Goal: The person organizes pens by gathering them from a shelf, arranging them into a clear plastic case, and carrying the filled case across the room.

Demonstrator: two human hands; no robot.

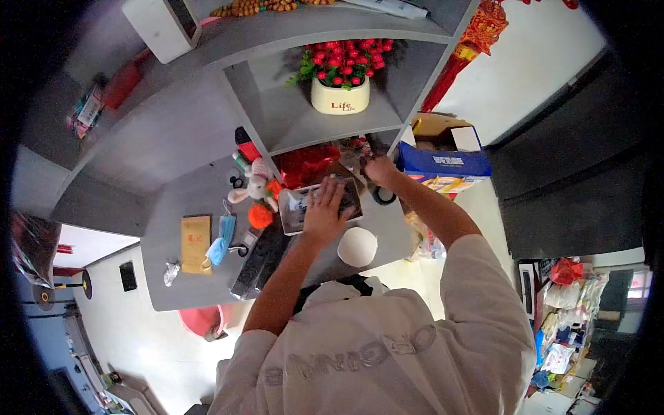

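Note:
My left hand (326, 211) lies with its fingers spread on a flat rectangular box (296, 214) with a dark, shiny top, on the grey desk. Behind that box is a shiny red package (310, 166) under the shelf. My right hand (380, 171) reaches to the right end of the shelf's lower compartment, beside small dark and reddish items; its fingertips are hard to make out, and so is anything they hold. Below it sits a black ring-shaped object (384, 196). A white round bowl-like object (357, 247) stands near the desk's front edge.
Left on the desk are a plush rabbit (258, 185), an orange pompom (261, 216), a blue mask (222, 240) and a brown notebook (196, 244). A blue carton (445, 162) is at the right. Overhead, a shelf holds a white flowerpot (340, 97). A pink stool (200, 319) stands below.

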